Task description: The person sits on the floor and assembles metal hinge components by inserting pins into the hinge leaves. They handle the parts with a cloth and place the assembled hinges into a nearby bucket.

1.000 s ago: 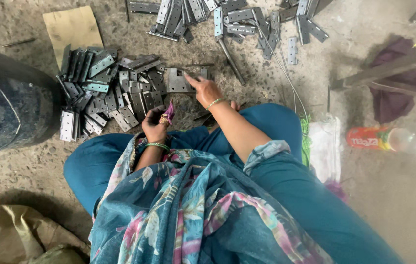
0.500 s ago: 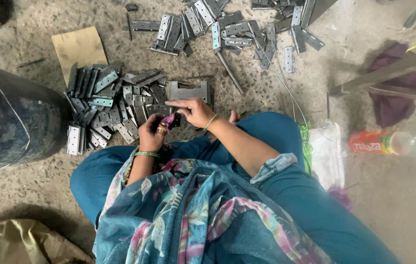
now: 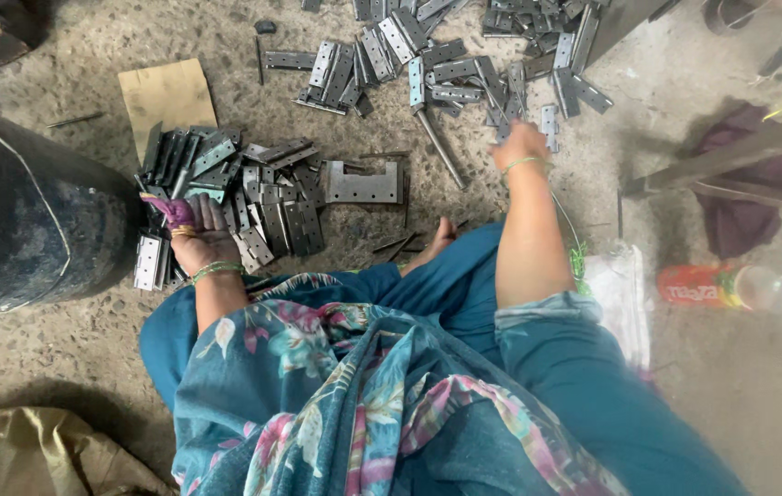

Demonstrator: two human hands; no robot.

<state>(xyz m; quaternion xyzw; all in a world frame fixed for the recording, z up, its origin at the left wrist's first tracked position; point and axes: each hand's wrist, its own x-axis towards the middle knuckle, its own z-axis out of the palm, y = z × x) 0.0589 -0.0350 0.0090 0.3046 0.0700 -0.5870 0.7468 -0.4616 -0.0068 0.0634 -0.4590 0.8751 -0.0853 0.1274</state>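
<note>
I sit on the floor among grey metal hinges. My left hand (image 3: 200,235), with a purple cloth (image 3: 168,209) wrapped around the thumb side, rests on the near pile of hinges (image 3: 267,197) beside the black drum and pinches a hinge (image 3: 181,182) at the pile's left edge. My right hand (image 3: 519,143) is stretched forward onto the far scatter of hinges (image 3: 464,69). Its fingers curl down over them and are hidden from me. A single wide bracket-shaped plate (image 3: 361,182) lies between the two heaps.
A large black drum (image 3: 23,220) stands at my left. A cardboard piece (image 3: 167,94) lies behind the near pile and a metal rod (image 3: 438,149) in front of the far one. A plastic bottle (image 3: 740,287), purple cloth (image 3: 747,197) and metal bars (image 3: 731,156) are at the right.
My hands were together over my lap. Now the left has swung left onto the near pile, and the right has reached forward to the far hinges.
</note>
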